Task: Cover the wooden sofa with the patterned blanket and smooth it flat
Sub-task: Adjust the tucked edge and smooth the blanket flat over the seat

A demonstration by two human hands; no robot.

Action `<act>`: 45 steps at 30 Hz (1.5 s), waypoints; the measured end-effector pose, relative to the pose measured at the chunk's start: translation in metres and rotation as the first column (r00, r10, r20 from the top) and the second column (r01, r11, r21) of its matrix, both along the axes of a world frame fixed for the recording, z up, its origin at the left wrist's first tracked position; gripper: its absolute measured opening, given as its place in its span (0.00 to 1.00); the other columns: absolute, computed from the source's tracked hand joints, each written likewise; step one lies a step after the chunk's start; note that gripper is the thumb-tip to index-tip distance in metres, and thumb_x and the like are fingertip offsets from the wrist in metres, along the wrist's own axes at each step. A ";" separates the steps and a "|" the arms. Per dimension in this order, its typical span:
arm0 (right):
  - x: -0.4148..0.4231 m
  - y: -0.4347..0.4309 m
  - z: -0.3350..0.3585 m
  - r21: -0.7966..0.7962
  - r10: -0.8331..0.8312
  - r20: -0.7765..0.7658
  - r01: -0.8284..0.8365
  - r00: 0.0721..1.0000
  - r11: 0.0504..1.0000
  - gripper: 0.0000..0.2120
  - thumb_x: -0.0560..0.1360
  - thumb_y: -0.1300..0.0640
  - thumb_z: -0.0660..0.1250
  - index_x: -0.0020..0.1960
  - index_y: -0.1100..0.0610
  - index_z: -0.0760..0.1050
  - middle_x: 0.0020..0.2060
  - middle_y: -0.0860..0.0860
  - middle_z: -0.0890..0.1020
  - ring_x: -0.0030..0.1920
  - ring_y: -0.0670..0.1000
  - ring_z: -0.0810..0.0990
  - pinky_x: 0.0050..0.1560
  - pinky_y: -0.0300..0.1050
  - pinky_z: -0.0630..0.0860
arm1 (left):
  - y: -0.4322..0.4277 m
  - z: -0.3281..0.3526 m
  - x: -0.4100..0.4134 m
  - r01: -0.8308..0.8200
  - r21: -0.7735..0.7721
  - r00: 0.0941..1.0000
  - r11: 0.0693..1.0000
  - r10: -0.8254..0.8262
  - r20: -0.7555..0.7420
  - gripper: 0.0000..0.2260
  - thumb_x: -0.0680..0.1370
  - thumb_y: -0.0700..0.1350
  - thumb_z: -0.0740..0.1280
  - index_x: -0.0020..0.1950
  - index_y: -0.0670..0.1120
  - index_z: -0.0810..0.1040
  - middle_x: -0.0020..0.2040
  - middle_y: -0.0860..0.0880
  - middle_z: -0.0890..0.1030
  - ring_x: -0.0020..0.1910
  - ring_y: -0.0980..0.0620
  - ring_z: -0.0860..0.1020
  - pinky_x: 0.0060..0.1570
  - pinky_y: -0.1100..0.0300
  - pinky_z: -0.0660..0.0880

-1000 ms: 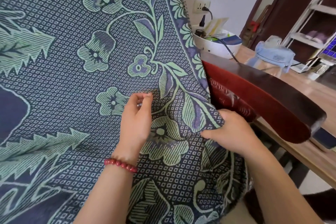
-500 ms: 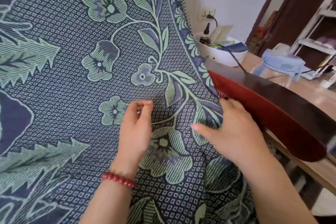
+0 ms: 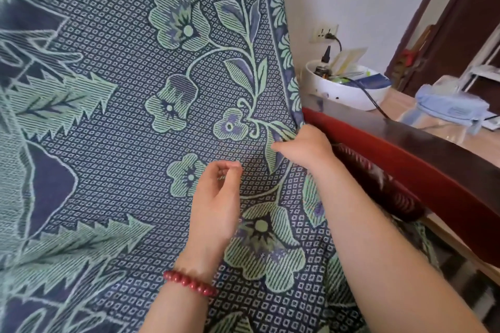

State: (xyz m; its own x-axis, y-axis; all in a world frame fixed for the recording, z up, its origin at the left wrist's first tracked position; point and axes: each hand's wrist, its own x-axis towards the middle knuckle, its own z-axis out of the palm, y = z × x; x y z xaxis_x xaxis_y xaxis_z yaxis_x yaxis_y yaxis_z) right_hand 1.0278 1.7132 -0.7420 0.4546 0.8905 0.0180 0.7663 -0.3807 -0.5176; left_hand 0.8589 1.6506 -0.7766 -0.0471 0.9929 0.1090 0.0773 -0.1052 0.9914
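The patterned blanket (image 3: 113, 121), dark blue with pale green flowers and leaves, fills the left and middle of the view, draped over the sofa. The sofa's dark red wooden armrest (image 3: 422, 170) sticks out bare at the right. My right hand (image 3: 305, 147) grips the blanket's edge where it meets the armrest, fingers tucked into the fold. My left hand (image 3: 216, 200), with a red bead bracelet on the wrist, hovers just above the cloth, fingertips pinched together; I cannot tell whether they hold any fabric.
Beyond the armrest is a wooden table (image 3: 400, 100) with a white bowl (image 3: 343, 92) of small items, a black cable plugged into a wall socket (image 3: 323, 32), and a clear jar with a blue lid (image 3: 449, 105). A dark door frame (image 3: 438, 21) stands at the back right.
My right hand has moved up along the blanket's edge to the top of the armrest and closed on the fabric. My left hand has stayed near the same flower.
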 end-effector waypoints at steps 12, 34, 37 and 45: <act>-0.016 -0.012 -0.014 -0.296 -0.005 0.270 0.088 0.963 0.951 0.49 0.70 0.31 0.63 0.74 0.67 0.54 0.67 0.63 0.69 0.66 0.63 0.69 0.60 0.58 0.72 | 0.003 0.003 -0.001 0.002 0.001 1.000 1.000 -0.002 -0.025 0.06 0.78 0.51 0.62 0.46 0.51 0.76 0.39 0.52 0.77 0.30 0.65 0.70 0.31 0.76 0.67; -0.001 0.026 -0.012 -0.111 0.032 0.115 -0.019 0.993 0.994 0.28 0.72 0.38 0.65 0.62 0.58 0.74 0.59 0.56 0.79 0.58 0.60 0.78 0.54 0.48 0.74 | 0.014 -0.001 -0.021 -0.042 -0.073 0.999 0.996 0.041 -0.013 0.07 0.78 0.52 0.62 0.47 0.51 0.77 0.43 0.48 0.80 0.32 0.64 0.73 0.31 0.77 0.66; -0.003 0.037 0.003 -0.072 -0.057 0.021 0.059 0.998 0.996 0.35 0.77 0.37 0.56 0.68 0.65 0.66 0.65 0.61 0.73 0.65 0.62 0.72 0.61 0.53 0.70 | 0.019 -0.001 -0.028 -0.086 -0.076 0.996 0.993 0.087 0.013 0.07 0.78 0.51 0.63 0.47 0.50 0.78 0.48 0.46 0.81 0.40 0.56 0.75 0.33 0.78 0.66; -0.004 0.036 0.012 0.017 -0.167 0.183 0.167 0.969 0.986 0.18 0.73 0.57 0.70 0.60 0.62 0.71 0.59 0.61 0.76 0.60 0.63 0.75 0.55 0.52 0.74 | 0.024 0.003 -0.032 -0.073 -0.076 0.997 0.994 0.072 -0.014 0.08 0.77 0.54 0.62 0.46 0.52 0.77 0.47 0.43 0.80 0.37 0.57 0.74 0.33 0.78 0.65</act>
State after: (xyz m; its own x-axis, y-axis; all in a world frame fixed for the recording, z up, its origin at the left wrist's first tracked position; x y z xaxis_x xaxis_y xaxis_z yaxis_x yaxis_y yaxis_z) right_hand 1.0235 1.7497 -0.7295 0.5856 0.8023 0.1161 0.7739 -0.5106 -0.3747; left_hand 0.8272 1.6746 -0.7736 -0.1189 0.9923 0.0336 0.0928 -0.0226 0.9954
